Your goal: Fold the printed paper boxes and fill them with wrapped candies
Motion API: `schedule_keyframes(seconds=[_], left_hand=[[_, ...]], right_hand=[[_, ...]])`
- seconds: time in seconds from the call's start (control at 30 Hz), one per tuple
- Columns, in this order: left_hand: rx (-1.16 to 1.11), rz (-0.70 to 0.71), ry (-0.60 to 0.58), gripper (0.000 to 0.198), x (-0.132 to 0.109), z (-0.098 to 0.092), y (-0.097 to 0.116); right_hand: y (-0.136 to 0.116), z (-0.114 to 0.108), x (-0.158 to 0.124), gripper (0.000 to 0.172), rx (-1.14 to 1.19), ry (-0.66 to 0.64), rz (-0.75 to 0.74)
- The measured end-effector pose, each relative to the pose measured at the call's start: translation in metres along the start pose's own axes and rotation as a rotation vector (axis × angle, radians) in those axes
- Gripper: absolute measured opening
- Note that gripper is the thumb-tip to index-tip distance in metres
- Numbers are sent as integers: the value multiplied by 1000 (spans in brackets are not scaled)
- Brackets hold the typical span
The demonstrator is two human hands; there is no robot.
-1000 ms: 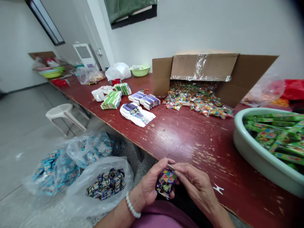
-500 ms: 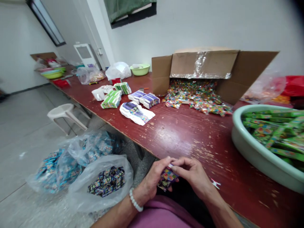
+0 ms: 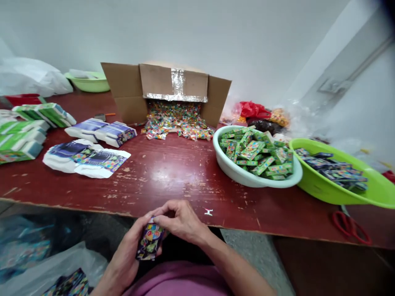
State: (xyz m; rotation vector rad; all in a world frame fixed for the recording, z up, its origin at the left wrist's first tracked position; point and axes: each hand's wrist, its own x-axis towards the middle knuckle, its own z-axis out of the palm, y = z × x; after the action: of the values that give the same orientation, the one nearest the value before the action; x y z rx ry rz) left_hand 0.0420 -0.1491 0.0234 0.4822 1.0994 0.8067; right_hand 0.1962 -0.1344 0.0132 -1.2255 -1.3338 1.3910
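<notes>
A small dark purple box (image 3: 150,242) with colourful candy pictures is in my left hand (image 3: 127,248), whose fingers wrap round its sides. It is tilted, above my lap at the table's front edge. My right hand (image 3: 182,222) is closed at the top end of this box, with thumb and forefinger on its pale flap. Beyond my hands, flat purple-and-white cartons (image 3: 101,158) lie on the red table (image 3: 163,174). An open cardboard box (image 3: 126,84) stands farther back, with small wrapped candies (image 3: 177,121) spilling from its front.
At right stand a pale green basin (image 3: 228,172) of green boxes and a lime basin (image 3: 327,193) of dark boxes. Red-handled scissors (image 3: 350,226) lie near the front edge. Green-and-white cartons (image 3: 23,139) are stacked at left. Plastic bags (image 3: 83,257) with packets sit below.
My view has swung to the right, bringing the lime basin and scissors into sight and the stool out of it. Both hands remain on the small purple box, which now shows more of its front.
</notes>
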Motion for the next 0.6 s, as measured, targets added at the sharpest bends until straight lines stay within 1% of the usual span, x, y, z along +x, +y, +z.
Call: schedule_keyframes(seconds=[0.07,0.17,0.23,0.3,0.37,0.43,0.5,0.6], left_hand=[[38,-45,-26,45,1,-1,1],[58,-84,-95,49,3,0,2],[51,-83,-128,47,4,2,0],[18,-76,-149,45,6,3,-2],[-12,-71,-127,43,8,2,-3],[-34,-54,-106,39,8,1,-6],[-30,-36,-93,40,6,0,-8],[12,-24,-64,49,4,-2,-14]], right_hand=[[1,-5,3,19,-38,-32,3],[-1,-9,2,29,96,-99,71],[-4,-8,-3,33,149,-76,63],[-7,-6,-9,31,135,-41,40],[-9,-5,-14,28,138,-60,29],[-9,-4,-16,27,173,-91,54],[-5,-4,-16,27,171,-79,85],[4,-4,-14,26,27,-38,50]])
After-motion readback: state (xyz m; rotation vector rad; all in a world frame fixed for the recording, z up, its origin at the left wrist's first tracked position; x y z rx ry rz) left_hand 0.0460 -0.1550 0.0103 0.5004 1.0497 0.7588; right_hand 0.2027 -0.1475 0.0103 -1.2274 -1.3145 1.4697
